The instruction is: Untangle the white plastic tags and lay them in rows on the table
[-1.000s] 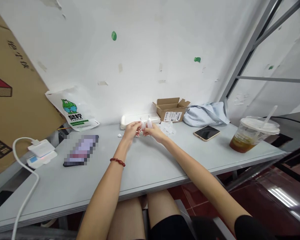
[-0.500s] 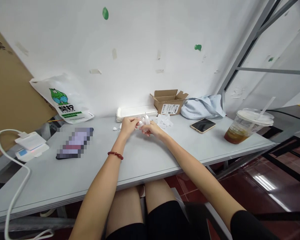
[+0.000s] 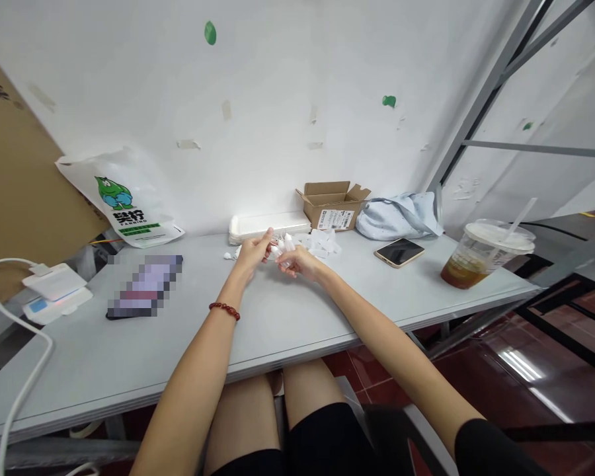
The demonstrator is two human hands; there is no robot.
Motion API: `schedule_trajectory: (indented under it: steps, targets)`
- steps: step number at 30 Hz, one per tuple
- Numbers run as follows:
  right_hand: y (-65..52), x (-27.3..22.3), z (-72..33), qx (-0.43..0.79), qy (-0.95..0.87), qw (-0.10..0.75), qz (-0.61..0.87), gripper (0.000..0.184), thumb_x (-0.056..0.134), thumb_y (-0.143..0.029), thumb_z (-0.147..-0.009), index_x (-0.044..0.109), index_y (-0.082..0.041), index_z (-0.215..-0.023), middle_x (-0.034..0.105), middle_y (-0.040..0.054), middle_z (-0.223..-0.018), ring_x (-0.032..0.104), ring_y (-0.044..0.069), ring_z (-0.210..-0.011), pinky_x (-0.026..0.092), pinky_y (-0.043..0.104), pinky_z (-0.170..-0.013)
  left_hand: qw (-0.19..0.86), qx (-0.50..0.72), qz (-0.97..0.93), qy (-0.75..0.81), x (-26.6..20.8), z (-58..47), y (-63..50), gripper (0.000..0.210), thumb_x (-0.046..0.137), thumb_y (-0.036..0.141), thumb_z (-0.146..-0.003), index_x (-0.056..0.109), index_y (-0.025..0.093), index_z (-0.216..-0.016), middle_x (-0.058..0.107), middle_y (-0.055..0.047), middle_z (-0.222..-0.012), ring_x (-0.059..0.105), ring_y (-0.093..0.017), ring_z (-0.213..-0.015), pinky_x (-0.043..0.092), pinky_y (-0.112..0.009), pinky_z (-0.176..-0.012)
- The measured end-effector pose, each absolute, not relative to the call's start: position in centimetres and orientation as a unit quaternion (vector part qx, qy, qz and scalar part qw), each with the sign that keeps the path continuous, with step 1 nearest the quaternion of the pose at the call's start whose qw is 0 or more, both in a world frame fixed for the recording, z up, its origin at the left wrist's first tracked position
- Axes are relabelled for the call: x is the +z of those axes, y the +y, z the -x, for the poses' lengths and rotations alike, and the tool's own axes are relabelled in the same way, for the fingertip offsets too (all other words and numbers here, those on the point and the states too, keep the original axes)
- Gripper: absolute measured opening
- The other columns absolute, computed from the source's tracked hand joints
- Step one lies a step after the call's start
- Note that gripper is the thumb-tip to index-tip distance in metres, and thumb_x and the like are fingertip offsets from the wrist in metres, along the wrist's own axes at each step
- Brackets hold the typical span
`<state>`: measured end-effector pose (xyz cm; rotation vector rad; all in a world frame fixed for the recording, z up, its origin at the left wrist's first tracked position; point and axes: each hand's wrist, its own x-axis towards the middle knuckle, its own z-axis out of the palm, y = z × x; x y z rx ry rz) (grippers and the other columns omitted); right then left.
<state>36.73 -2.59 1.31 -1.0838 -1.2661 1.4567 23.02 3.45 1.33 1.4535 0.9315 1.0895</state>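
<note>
My right hand [image 3: 299, 260] is closed around small translucent plastic bottles [image 3: 288, 244] with white pointed tips, held just above the table. Close beside it on the left is my left hand [image 3: 254, 252], its thumb raised and its fingers curled towards the bottles. What lies inside those left fingers is hidden. Several more translucent pieces [image 3: 327, 243] lie in a pile behind my right hand. Small white pieces [image 3: 228, 256], possibly caps, rest to the left of my left hand.
A long white tray [image 3: 270, 225] and an open cardboard box [image 3: 333, 205] stand by the wall. Rightward are a pale blue cloth bag [image 3: 396, 217], a phone [image 3: 399, 252] and a drink cup [image 3: 480, 254]. A blurred phone [image 3: 146, 286], white bag [image 3: 123, 201] and cabled white device [image 3: 57, 291] are left.
My left thumb has lifted, and the left fingers no longer pinch at the bottle tips. The right hand keeps its hold. The view has shifted slightly.
</note>
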Motion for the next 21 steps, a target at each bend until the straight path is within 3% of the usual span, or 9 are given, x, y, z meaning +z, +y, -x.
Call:
schedule_trajectory:
  steps: [10,21]
  targets:
    - [-2.3,1.1,-36.5,0.610,-0.499,0.434,0.437,0.014,0.059,-0.019,-0.056,0.050,-0.016,-0.066,0.048,-0.0036,-0.042,0.028,0.005,-0.034,0.019,0.019,-0.035,0.479,0.523,-0.600,0.369,0.8,-23.9,3.2,0.019,0.067,0.033,-0.061,0.064,0.015,-0.056,0.049,0.003,-0.048,0.039,-0.008,-0.048,0.029,-0.023,-0.046]
    - [-2.7,1.1,-36.2,0.608,-0.536,0.396,0.432,0.013,0.058,-0.020,-0.058,0.046,-0.016,-0.056,0.047,-0.0024,-0.042,0.030,0.005,-0.034,0.022,0.020,-0.036,0.506,0.574,-0.497,0.409,1.5,-23.3,3.8,0.021,0.071,0.034,-0.059,0.066,0.014,-0.060,0.052,0.002,-0.054,0.041,-0.008,-0.050,0.032,-0.021,-0.046]
